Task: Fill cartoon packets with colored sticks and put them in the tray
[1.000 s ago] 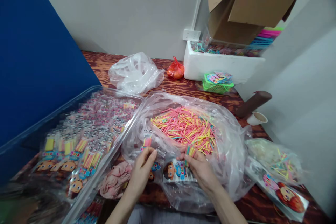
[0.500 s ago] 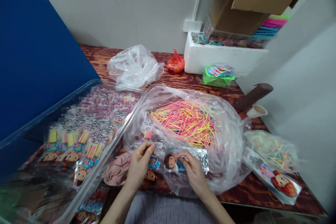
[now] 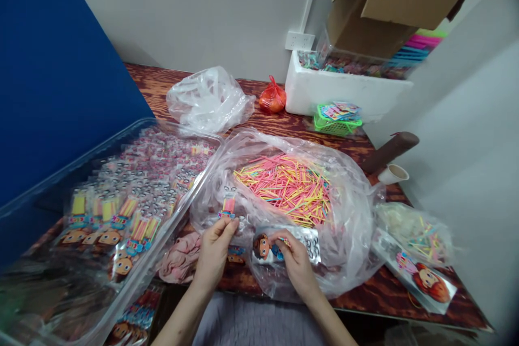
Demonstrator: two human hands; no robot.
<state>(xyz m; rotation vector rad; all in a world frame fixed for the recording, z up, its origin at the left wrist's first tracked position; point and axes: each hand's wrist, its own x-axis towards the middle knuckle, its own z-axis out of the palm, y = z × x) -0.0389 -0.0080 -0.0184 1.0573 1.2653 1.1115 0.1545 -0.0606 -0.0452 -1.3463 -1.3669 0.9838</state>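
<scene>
My left hand (image 3: 218,240) pinches the lower edge of a small clear packet (image 3: 228,203) with pink and yellow sticks inside. To its right, my right hand (image 3: 294,254) has its fingers closed on a few short coloured sticks (image 3: 284,240). Under the right fingers lies a silver printed packet (image 3: 313,243) with a cartoon face. Beyond both hands, a heap of pink, yellow and blue sticks (image 3: 287,189) rests in an open plastic bag (image 3: 352,194).
A clear bin (image 3: 203,175) of filled packets stands at left, a pink cloth (image 3: 180,259) beside it. Behind are a crumpled bag (image 3: 208,100), red bag (image 3: 273,98), green basket (image 3: 336,125) and white foam box (image 3: 344,89). A paper cup (image 3: 393,174) stands right.
The small packet at my left hand has tilted slightly and sits closer to the fingertips. My right hand keeps its closed grip almost in place. The view has shifted a little.
</scene>
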